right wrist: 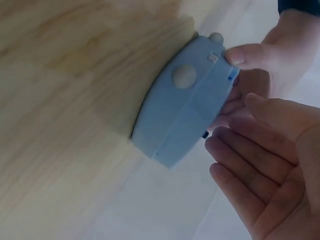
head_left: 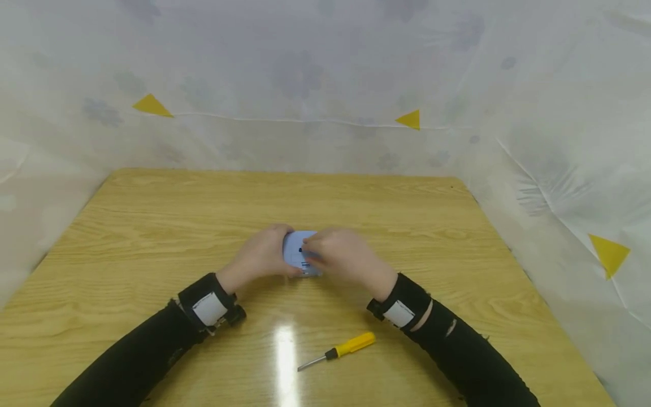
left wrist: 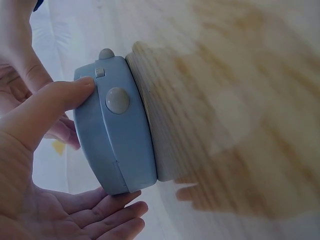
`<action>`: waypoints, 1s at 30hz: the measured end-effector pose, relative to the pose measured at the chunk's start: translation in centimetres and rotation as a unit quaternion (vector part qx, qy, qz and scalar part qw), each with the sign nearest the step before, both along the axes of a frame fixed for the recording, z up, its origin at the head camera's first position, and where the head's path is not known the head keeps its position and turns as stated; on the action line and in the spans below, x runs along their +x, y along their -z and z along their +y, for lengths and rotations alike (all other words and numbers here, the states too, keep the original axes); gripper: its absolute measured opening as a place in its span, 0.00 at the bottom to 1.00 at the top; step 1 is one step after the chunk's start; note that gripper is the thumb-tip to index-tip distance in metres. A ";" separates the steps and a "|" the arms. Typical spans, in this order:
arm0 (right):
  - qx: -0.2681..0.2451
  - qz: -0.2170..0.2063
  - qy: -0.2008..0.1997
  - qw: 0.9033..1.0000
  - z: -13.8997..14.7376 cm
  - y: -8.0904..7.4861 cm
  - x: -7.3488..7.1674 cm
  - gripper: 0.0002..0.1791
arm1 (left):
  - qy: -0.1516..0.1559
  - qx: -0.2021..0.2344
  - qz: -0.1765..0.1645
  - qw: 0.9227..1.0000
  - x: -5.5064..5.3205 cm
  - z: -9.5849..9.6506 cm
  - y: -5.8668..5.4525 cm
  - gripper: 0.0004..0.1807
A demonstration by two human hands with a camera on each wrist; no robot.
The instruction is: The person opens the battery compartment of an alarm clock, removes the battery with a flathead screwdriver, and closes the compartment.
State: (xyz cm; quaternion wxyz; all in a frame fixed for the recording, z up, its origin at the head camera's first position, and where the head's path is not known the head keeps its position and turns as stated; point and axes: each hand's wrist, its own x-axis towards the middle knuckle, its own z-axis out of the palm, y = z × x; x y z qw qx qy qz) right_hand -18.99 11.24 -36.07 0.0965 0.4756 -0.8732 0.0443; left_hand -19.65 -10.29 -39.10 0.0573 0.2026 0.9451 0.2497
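A light blue, rounded plastic device (head_left: 294, 249), much like a small alarm clock, lies on the table with its printed side up. Grey round knobs (left wrist: 118, 101) show on its side wall. My left hand (head_left: 260, 253) holds it from the left, thumb on the near side and fingers round the far side. Over its right part hovers my right hand (head_left: 342, 253), fingers bent and fingertips close to a small black piece (right wrist: 205, 134) that sticks out of the upper face. In the right wrist view nothing shows between that hand's thumb and fingers.
A screwdriver (head_left: 351, 345) with a yellow handle lies on the wooden table (head_left: 203, 209), nearer the front, between the forearms. Pale patterned sheeting (head_left: 295, 68) with yellow triangles hangs behind and beside the table.
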 end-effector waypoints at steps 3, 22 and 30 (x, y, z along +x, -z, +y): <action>0.001 0.013 -0.011 1.000 -0.3 0.6 0.1 0.08 | 0.003 0.002 0.000 1.000 0.0 0.0 0.0 0.53; 0.013 0.025 0.008 1.000 -0.9 1.5 0.5 0.08 | -0.001 0.008 -0.012 1.000 0.1 -0.1 -0.1 0.52; 0.028 0.038 0.015 0.999 -1.1 1.2 0.8 0.03 | -0.004 0.012 -0.019 1.000 0.2 -0.1 -0.2 0.52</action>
